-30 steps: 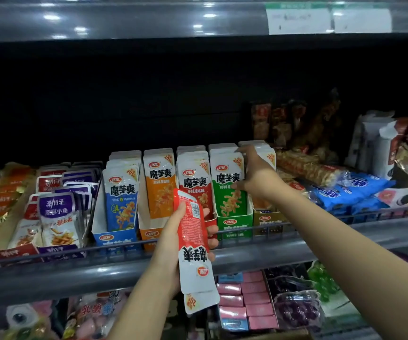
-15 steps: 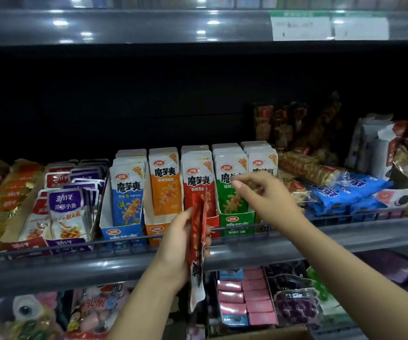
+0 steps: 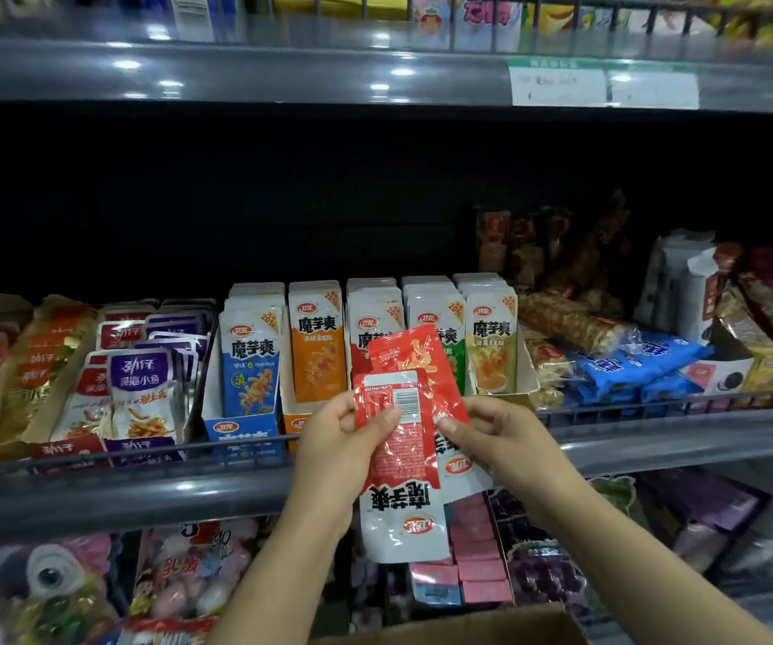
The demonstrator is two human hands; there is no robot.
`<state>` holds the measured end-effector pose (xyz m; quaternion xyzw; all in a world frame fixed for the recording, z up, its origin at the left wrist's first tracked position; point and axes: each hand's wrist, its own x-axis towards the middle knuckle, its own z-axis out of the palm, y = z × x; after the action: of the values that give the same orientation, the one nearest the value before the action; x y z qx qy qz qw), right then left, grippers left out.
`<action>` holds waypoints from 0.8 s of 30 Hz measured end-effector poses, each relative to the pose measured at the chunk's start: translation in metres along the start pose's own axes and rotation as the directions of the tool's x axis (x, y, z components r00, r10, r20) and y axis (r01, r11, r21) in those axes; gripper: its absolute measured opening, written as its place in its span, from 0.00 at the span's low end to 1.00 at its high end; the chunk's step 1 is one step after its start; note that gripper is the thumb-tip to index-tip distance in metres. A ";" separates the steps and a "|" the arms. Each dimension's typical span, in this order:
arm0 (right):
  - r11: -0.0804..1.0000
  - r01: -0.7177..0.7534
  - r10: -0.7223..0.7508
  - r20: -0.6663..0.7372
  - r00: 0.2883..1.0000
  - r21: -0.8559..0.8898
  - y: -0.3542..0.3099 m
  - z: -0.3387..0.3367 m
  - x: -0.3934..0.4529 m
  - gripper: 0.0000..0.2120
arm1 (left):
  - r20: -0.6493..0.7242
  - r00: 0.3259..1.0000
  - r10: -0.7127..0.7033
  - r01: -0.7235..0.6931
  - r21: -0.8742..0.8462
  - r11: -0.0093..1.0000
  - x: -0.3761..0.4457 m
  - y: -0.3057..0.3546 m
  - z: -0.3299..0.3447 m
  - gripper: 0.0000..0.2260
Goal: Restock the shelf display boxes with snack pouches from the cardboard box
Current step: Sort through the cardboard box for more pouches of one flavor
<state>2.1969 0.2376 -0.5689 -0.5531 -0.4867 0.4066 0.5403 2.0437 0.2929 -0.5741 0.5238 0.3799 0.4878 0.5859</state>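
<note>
Two red-and-white snack pouches are held upside down in front of the shelf rail. My left hand (image 3: 338,439) grips the front pouch (image 3: 398,463), thumb across its barcode end. My right hand (image 3: 491,435) pinches the rear pouch (image 3: 426,360), which fans out behind it. Behind them, a row of display boxes holds upright pouches: blue (image 3: 247,360), orange (image 3: 317,346), red (image 3: 370,318), green (image 3: 440,314) and yellow (image 3: 491,346). The red box is mostly hidden by the held pouches. A corner of the cardboard box (image 3: 468,628) shows at the bottom edge.
A wire rail (image 3: 654,402) runs along the shelf front. Purple and red fish-snack pouches (image 3: 138,388) stand left; blue biscuit packs (image 3: 631,360) and other snacks lie right. The lower shelf holds pink boxes (image 3: 477,551) and bagged sweets. Another stocked shelf is above.
My right hand has left the green box and come down to take hold of the rear pouch. The pouches are now fanned flat between both hands.
</note>
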 end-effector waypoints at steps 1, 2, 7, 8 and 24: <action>1.000 0.007 -0.007 -0.011 1.000 -0.004 -0.001 0.000 -0.002 0.07 | -0.003 1.000 0.018 -0.018 0.000 1.000 0.001 0.000 -0.002 0.06; 1.000 0.012 -0.012 -0.018 1.000 -0.012 -0.003 0.000 -0.004 0.07 | -0.010 0.999 0.035 -0.035 0.006 0.999 0.001 0.001 -0.003 0.06; 0.999 -0.018 0.013 -0.086 0.996 -0.051 -0.006 -0.008 -0.008 0.07 | -0.098 0.982 0.159 -0.157 0.029 0.987 0.001 0.007 -0.011 0.04; 0.998 -0.050 0.047 -0.084 0.995 -0.036 -0.008 -0.010 -0.009 0.07 | -0.118 0.976 0.181 -0.181 0.017 0.983 0.001 0.010 -0.013 0.03; 0.814 -0.374 0.377 0.087 0.922 0.444 -0.019 -0.017 -0.018 0.19 | 0.554 0.600 0.577 -0.800 0.408 0.440 0.006 -0.021 -0.006 0.17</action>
<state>2.2078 0.2153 -0.5499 -0.4981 -0.2588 0.6055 0.5641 2.0432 0.3002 -0.5950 0.8684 0.1608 0.4345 0.1768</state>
